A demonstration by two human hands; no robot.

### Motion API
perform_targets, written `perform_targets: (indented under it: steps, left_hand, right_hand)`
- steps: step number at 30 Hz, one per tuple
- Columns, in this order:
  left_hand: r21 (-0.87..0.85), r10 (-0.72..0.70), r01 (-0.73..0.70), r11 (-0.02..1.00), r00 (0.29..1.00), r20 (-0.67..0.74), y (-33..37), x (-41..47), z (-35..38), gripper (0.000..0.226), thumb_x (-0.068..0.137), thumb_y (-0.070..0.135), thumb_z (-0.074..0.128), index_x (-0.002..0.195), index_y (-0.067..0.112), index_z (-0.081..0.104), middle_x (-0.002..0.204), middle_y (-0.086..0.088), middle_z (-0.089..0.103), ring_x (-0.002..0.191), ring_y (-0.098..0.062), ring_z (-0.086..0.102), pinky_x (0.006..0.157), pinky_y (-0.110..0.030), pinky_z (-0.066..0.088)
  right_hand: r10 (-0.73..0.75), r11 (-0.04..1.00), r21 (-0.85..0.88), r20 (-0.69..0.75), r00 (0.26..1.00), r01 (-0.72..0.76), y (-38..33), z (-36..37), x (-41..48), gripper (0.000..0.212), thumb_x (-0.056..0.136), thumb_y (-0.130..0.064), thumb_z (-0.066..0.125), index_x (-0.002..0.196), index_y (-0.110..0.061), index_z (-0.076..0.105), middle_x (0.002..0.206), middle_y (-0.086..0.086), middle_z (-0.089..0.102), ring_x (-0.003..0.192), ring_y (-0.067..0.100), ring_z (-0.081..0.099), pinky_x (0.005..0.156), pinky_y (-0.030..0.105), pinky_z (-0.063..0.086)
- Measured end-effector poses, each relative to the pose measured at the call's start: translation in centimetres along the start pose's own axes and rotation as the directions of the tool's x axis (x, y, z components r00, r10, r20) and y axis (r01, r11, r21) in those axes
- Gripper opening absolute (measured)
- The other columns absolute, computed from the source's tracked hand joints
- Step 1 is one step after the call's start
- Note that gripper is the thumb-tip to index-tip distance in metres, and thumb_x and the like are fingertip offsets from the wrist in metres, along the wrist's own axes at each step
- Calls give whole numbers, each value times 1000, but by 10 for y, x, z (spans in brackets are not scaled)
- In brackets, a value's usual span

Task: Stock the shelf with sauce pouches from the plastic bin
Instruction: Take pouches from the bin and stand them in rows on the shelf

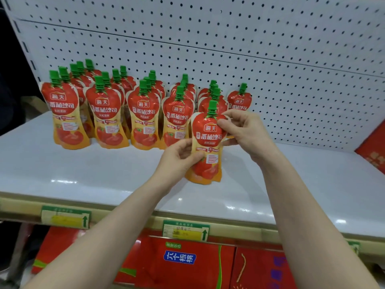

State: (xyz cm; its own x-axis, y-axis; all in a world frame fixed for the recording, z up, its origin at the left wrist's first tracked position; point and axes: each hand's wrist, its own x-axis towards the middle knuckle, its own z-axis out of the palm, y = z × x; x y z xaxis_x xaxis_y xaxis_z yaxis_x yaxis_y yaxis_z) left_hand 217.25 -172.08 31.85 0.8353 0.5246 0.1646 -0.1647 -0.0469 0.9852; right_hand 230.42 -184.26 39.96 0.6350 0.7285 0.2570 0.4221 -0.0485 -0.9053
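Both my hands hold one red and orange sauce pouch [208,147] with a green cap, upright just above the white shelf [83,170]. My left hand [179,155] pinches its left edge at mid height. My right hand [243,128] pinches its upper right shoulder beside the spout. Behind it, several rows of the same pouches [104,113] stand on the shelf, running back to the pegboard. A single pouch [239,99] stands at the right end against the back panel. The plastic bin is out of view.
A white pegboard back panel [270,59] rises behind the shelf. A red box [373,151] lies at the shelf's right end. Price labels [185,229] sit on the shelf's front rail. Red cartons [187,265] fill the level below.
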Motion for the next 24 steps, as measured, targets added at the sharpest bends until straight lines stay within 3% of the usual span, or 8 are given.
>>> perform_targets:
  steps: [3, 8, 15, 24]
  left_hand:
    - [219, -33, 22, 975, 998, 46, -15, 4, 1, 40, 87, 17, 69, 126, 21, 58, 119, 4, 67, 108, -10, 64, 96, -31, 52]
    - [504, 4, -45, 863, 997, 81, -25, 9, 9, 59, 89, 24, 66, 142, 24, 41, 144, 1, 46, 128, -16, 47, 103, -28, 41]
    - [583, 33, -40, 812, 999, 22, -28, 21, 10, 64, 89, 27, 65, 145, 22, 35, 145, -3, 39, 133, -22, 41, 108, -43, 40]
    - [584, -8, 12, 812, 1000, -10, -33, 25, 11, 66, 90, 28, 64, 148, 23, 31, 151, -1, 33, 133, -20, 41, 109, -40, 40]
  right_hand:
    - [5, 1000, 7, -84, 996, -4, 12, -12, 5, 10, 98, -13, 57, 94, -16, 65, 85, -2, 72, 73, 8, 70, 61, 24, 59]
    - [6, 999, 43, -170, 985, 1, 28, -12, 25, 12, 100, -13, 54, 104, -9, 65, 89, 2, 71, 71, 7, 67, 62, 25, 58]
    - [-45, 998, 24, -261, 964, 53, 36, 7, 43, 9, 99, -18, 56, 99, -18, 64, 91, 0, 71, 76, 7, 68, 60, 21, 57]
    - [-79, 996, -54, -189, 979, 70, 45, 2, 51, 16, 100, -19, 53, 110, -9, 61, 104, 13, 71, 91, 20, 71, 73, 34, 62]
